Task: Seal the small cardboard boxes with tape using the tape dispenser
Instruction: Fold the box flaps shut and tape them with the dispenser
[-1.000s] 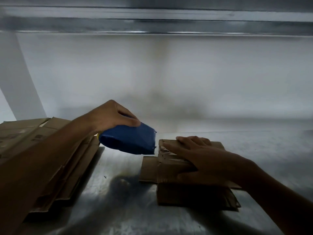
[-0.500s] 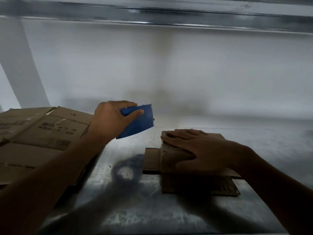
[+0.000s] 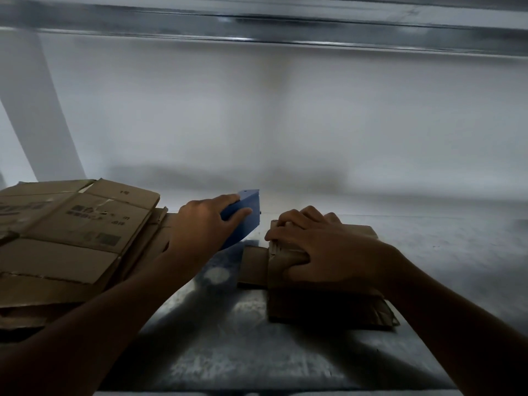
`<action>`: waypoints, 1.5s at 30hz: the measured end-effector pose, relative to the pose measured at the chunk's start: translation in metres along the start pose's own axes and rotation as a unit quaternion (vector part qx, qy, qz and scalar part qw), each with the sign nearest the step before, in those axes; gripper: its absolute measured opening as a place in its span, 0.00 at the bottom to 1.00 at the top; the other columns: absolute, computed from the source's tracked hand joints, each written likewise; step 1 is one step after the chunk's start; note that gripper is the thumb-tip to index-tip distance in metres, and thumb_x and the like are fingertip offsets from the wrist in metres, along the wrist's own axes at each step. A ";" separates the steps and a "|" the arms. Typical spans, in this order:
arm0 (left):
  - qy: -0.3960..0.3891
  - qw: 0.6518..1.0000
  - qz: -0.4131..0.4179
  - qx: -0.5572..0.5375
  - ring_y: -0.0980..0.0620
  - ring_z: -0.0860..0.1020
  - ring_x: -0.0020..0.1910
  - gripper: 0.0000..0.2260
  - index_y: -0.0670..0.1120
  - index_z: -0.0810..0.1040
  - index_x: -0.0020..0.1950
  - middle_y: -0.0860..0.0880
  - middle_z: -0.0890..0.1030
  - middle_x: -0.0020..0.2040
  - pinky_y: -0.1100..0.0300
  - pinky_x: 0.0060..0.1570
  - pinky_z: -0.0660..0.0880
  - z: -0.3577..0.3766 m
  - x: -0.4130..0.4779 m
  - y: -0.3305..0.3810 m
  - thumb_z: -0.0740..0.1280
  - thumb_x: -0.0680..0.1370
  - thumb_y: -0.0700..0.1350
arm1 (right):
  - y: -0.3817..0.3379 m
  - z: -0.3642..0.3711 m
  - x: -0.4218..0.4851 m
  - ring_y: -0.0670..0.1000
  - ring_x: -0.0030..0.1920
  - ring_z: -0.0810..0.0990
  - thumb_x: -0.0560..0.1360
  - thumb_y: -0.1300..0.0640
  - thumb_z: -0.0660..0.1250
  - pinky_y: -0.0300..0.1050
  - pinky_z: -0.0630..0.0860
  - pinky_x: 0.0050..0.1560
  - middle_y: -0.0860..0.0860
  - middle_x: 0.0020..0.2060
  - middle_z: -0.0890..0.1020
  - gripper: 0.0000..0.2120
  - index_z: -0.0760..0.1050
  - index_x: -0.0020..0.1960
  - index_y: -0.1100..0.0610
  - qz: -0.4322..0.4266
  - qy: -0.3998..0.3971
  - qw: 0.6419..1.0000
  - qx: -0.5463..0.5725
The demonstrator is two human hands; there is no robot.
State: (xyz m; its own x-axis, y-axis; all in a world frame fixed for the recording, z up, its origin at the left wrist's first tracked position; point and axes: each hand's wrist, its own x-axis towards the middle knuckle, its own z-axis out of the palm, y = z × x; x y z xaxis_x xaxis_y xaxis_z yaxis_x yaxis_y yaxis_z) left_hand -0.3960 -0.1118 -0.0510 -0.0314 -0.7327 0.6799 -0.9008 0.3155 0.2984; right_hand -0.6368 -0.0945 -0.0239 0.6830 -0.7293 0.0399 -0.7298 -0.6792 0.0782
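A small brown cardboard box (image 3: 354,232) lies on the metal shelf surface, with loose flaps spread at its left and front. My right hand (image 3: 323,250) lies on top of it, fingers curled over the far left edge and thumb wrapped round the near side. My left hand (image 3: 200,224) grips a blue tape dispenser (image 3: 245,215), held tilted just left of the box and apart from it. The dispenser's lower end is near the shelf; no tape is visible.
A stack of flattened cardboard boxes (image 3: 71,238) fills the left side of the metal shelf (image 3: 257,352). A white wall stands behind, a white post (image 3: 37,110) at the left, and a metal shelf beam (image 3: 257,21) runs overhead. Bare shelf lies to the right.
My left hand lifted the dispenser off the box's left edge, then lowered it toward the shelf, tilted. My right hand's fingers curled over the box's far left edge.
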 end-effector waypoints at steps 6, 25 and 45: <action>0.050 0.998 0.023 -0.001 0.36 0.84 0.46 0.19 0.45 0.84 0.63 0.41 0.87 0.51 0.58 0.44 0.69 0.001 -0.003 -0.003 0.74 0.76 0.55 | -0.005 0.002 0.009 0.50 0.68 0.59 0.74 0.35 0.61 0.60 0.66 0.63 0.43 0.68 0.62 0.27 0.61 0.71 0.38 0.012 0.001 1.000 -0.014; 0.077 0.994 0.028 -0.070 0.39 0.84 0.46 0.18 0.46 0.85 0.61 0.43 0.87 0.51 0.56 0.48 0.74 -0.004 0.014 0.017 0.72 0.78 0.56 | 0.044 0.041 -0.120 0.39 0.78 0.45 0.61 0.14 0.45 0.47 0.55 0.79 0.39 0.80 0.47 0.58 0.46 0.82 0.45 0.222 0.121 0.953 0.168; 0.137 0.985 0.017 -0.106 0.48 0.82 0.44 0.17 0.47 0.85 0.60 0.46 0.87 0.50 0.60 0.48 0.73 -0.030 0.025 0.063 0.72 0.77 0.57 | 0.064 0.016 -0.080 0.37 0.75 0.37 0.83 0.40 0.59 0.30 0.30 0.70 0.37 0.77 0.41 0.36 0.41 0.82 0.43 0.049 0.019 0.997 0.063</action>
State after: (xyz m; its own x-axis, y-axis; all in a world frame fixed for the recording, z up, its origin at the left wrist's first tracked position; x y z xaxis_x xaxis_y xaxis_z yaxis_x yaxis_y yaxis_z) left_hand -0.4404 -0.0921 0.0047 0.0848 -0.5388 0.8382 -0.7892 0.4771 0.3866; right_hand -0.7387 -0.0806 -0.0385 0.6069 -0.7908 0.0787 -0.7896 -0.6113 -0.0538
